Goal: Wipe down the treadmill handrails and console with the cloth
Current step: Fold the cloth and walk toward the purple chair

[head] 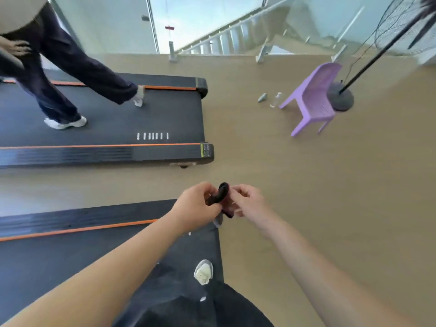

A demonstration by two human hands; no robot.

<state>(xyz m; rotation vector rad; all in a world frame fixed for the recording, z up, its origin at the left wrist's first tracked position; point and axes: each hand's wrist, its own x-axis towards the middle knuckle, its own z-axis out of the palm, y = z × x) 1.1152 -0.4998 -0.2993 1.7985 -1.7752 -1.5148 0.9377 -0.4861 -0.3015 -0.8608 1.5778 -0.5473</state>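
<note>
My left hand (197, 205) and my right hand (247, 201) are held together in front of me, both pinching a small dark rolled cloth (220, 195) that curls up between them. The hands hover above the rear corner of the black treadmill (70, 256) I stand on, with its orange stripe. No handrail or console is in view.
A second treadmill (141, 119) lies ahead on the left with another person's legs (61, 74) walking on it. A purple plastic chair (313, 100), two small bottles (274, 100) and a fan stand base (341, 96) are on the tan floor at the right.
</note>
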